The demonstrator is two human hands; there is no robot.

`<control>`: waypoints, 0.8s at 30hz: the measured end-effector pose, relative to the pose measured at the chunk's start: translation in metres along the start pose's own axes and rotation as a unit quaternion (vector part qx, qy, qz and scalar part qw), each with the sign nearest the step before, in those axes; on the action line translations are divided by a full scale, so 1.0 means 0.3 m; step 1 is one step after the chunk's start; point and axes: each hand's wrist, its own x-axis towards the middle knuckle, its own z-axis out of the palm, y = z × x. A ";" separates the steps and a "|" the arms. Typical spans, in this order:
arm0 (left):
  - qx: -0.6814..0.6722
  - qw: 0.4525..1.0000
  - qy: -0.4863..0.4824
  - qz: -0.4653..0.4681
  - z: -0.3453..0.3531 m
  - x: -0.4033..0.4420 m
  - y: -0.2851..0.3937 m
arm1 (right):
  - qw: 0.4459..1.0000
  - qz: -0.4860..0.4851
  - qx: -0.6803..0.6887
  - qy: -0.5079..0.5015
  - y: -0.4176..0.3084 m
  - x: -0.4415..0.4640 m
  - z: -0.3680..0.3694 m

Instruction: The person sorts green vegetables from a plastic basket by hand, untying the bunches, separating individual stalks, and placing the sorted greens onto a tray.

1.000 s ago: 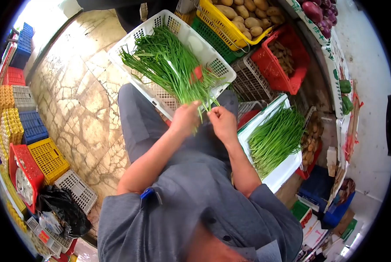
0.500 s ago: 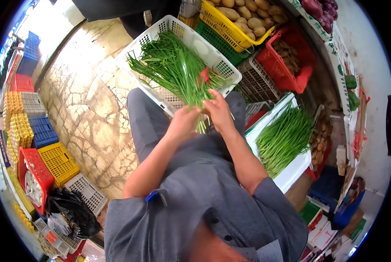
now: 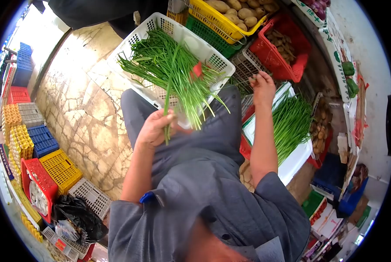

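My left hand (image 3: 155,126) is closed around a few garlic chive stalks (image 3: 171,85), which stand up from the fist across the larger pile. That loose pile of garlic chives (image 3: 184,65) lies in a white plastic crate (image 3: 156,22) in front of my knees, cut ends towards me, with a red piece (image 3: 197,70) among the stalks. Out to the right, my right hand (image 3: 264,87) is raised with its fingertips pinched together; whatever they hold is too small to make out. Below it, a white foam box (image 3: 296,168) contains neatly lined-up garlic chives (image 3: 291,124).
Beyond the white crate are a green crate (image 3: 210,37) and a yellow crate of potatoes (image 3: 243,17). A red basket (image 3: 300,52) of brown roots stands at right. Stacked crates (image 3: 60,168) and a black bag (image 3: 79,216) line the left; another person's dark clothing (image 3: 90,13) shows at top.
My hands, together at the chive ends before, have parted. The left moved left and towards me with a few stalks; the right swung out to the right, leaving the pile.
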 end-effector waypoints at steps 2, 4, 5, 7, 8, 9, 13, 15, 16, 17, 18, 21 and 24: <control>-0.049 0.998 -0.032 0.040 -0.037 -0.006 0.003 | 0.993 0.009 -0.116 0.015 0.032 0.048 -0.131; -0.065 0.994 -0.004 0.086 -0.019 -0.023 0.020 | 0.930 -0.011 -0.366 -0.018 0.032 0.027 -0.178; -0.062 0.995 -0.013 0.080 -0.020 -0.019 0.031 | 0.837 -0.036 -0.542 -0.058 0.035 -0.001 -0.210; -0.056 0.996 0.000 0.073 -0.044 0.008 0.020 | 0.709 -0.136 -0.689 -0.064 0.065 -0.046 -0.236; -0.053 0.996 0.005 0.069 -0.052 0.024 0.013 | 0.764 -0.102 -0.633 -0.071 0.088 -0.051 -0.247; -0.091 0.994 -0.002 0.053 -0.052 0.035 0.013 | 0.813 -0.067 -0.573 -0.076 0.108 -0.075 -0.224; -0.103 0.990 0.024 0.092 -0.042 0.061 0.014 | 0.809 0.058 -0.548 -0.205 0.060 -0.293 -0.004; -0.108 0.985 0.014 0.131 -0.004 0.045 0.043 | 0.777 -0.010 -0.589 -0.222 0.083 -0.363 0.042; -0.114 0.983 0.003 0.141 0.000 0.039 0.053 | 0.768 -0.018 -0.595 -0.235 0.106 -0.368 0.050; -0.121 0.981 -0.007 0.150 0.002 0.033 0.062 | 0.759 -0.026 -0.602 -0.247 0.135 -0.370 0.049; -0.127 0.979 -0.018 0.159 0.002 0.031 0.067 | 0.750 -0.034 -0.608 -0.258 0.159 -0.373 0.051; -0.132 0.981 0.047 0.131 -0.011 0.059 0.024 | 0.802 0.043 -0.551 -0.227 0.197 -0.368 0.083; -0.132 0.983 0.084 0.095 -0.020 0.078 -0.040 | 0.805 0.055 -0.549 -0.217 0.235 -0.408 0.122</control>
